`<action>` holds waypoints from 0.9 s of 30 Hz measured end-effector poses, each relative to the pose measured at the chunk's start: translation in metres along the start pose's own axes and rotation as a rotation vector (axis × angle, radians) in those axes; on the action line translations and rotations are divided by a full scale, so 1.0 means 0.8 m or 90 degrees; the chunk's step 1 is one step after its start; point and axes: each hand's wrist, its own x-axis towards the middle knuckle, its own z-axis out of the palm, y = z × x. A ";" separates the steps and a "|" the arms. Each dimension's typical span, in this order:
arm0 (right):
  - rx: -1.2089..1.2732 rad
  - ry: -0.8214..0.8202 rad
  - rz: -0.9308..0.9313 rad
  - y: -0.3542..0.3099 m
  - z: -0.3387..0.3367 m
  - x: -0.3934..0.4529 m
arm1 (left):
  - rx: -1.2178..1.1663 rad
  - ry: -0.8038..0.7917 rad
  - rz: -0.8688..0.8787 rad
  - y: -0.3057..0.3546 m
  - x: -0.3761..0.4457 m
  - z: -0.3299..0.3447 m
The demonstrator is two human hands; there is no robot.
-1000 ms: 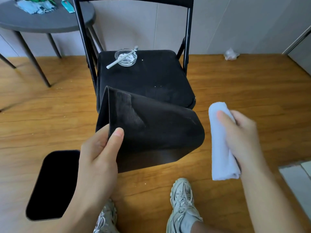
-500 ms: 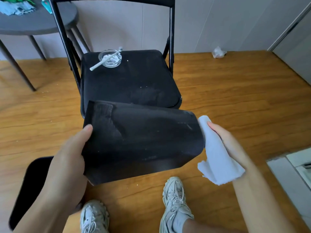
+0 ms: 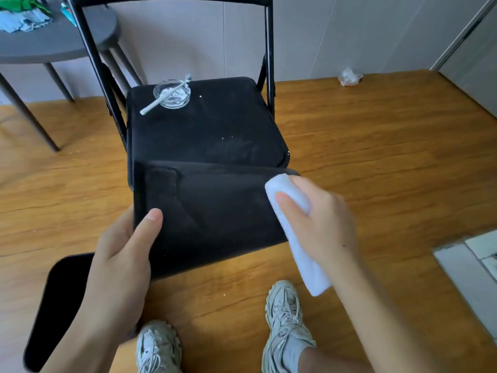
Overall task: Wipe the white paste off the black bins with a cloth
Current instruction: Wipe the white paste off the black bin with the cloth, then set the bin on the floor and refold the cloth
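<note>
A black bin (image 3: 215,214) lies on its side in front of me, held up above the floor, with faint whitish smears on its upper face. My left hand (image 3: 123,259) grips its left end, thumb on top. My right hand (image 3: 320,219) holds a folded white cloth (image 3: 293,227) and presses it against the bin's right end. A second black bin (image 3: 56,300) stands on the floor at the lower left, partly hidden behind my left arm.
A black folding chair (image 3: 204,125) stands just behind the bin, with a glass dish (image 3: 172,94) and a white toothbrush (image 3: 164,96) on its seat. A grey round table (image 3: 53,47) is at the far left. My two shoes (image 3: 285,319) are on the wooden floor below.
The bin has been turned so its long side faces up. My right hand has brought the cloth from beside the bin onto its right end. My left thumb has moved back on top.
</note>
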 end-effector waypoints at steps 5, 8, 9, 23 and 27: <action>0.191 0.159 0.361 0.069 0.003 0.017 | 0.073 -0.057 0.037 -0.013 0.002 -0.016; 0.241 0.156 0.327 0.075 -0.008 0.012 | 0.087 -0.085 0.026 -0.019 0.002 -0.011; 0.216 0.124 0.297 0.073 -0.011 0.008 | 0.101 -0.099 0.029 -0.022 0.001 -0.006; 0.304 0.198 0.352 0.202 -0.085 -0.008 | 0.460 -0.128 0.006 -0.189 0.005 0.246; 0.224 0.170 0.360 0.250 -0.089 -0.012 | 0.640 -0.176 0.006 -0.252 0.012 0.333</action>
